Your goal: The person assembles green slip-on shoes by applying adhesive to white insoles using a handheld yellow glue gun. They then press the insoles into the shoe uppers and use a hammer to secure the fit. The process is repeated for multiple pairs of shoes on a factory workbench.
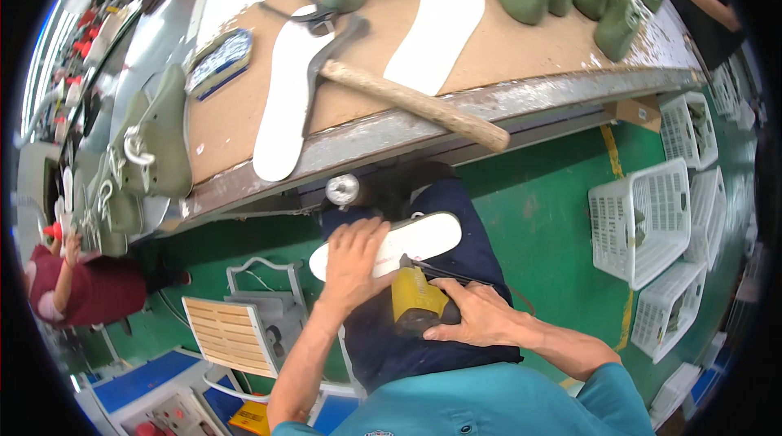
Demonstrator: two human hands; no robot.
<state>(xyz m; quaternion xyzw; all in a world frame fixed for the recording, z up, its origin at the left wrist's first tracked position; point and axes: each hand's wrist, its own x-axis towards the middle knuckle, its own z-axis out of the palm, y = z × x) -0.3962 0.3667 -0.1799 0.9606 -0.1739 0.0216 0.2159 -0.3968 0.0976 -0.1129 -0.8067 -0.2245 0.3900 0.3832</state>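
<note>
A white insole-shaped piece (432, 237) lies sole-side up over my lap, with a dark edge under its far side; what it rests on is mostly hidden. My left hand (356, 261) grips its left part, fingers across the top and thumb along the near edge. In my right hand (476, 314) is a yellow and black handheld power tool (417, 301), perhaps a stapler, with a dark cord or hose trailing right. The tool's narrow nose meets or nearly meets the insole's near edge, right of my left thumb. Just beyond stands a round metal post top (343, 190).
On the bench (220, 130) lie a wooden-handled hammer (415, 102), dark pincers (318, 19), two white insoles (444, 24) and a small blue-edged box (220, 63). Green shoe lasts (159, 138) stand left and at the back. White crates (639, 224) sit right; a slatted chair (230, 336) left. Other people work nearby.
</note>
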